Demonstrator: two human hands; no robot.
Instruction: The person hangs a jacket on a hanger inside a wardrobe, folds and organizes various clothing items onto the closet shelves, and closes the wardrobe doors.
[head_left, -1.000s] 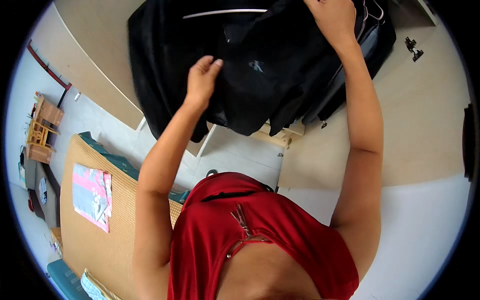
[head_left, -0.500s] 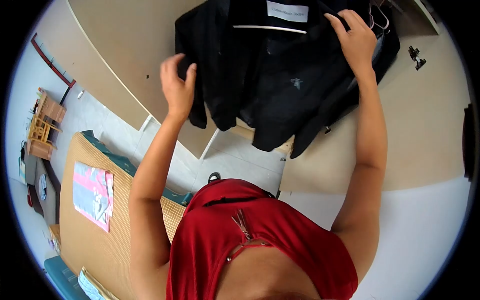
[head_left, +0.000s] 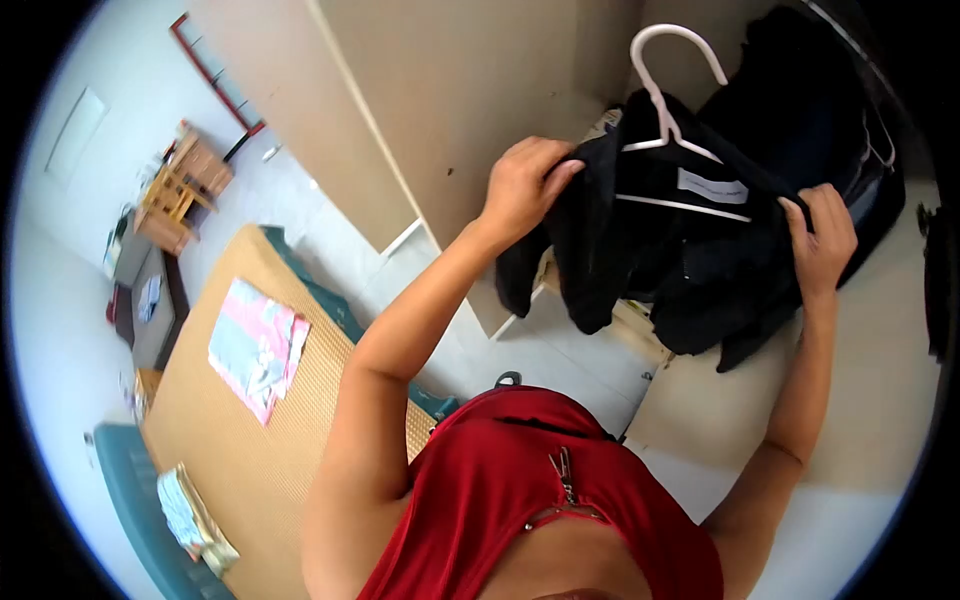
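A black jacket with a white label inside its collar hangs on a pale pink hanger, whose hook stands free above it. My left hand is closed on the jacket's left shoulder edge, thumb against the cloth. On the other side my right hand pinches the jacket near the right of the collar. The jacket's lower part hangs down between my arms. Behind it, on the right, are other dark clothes, partly hidden.
A wardrobe panel stands behind the jacket. To the left is a bed with a woven mat and a folded pink and grey cloth. Further back are a wooden chair and a grey sofa.
My left hand, open beside the jacket before, now grips its shoulder. The hanger's hook has come into view. The camera view has shifted, so the jacket appears further right and lower.
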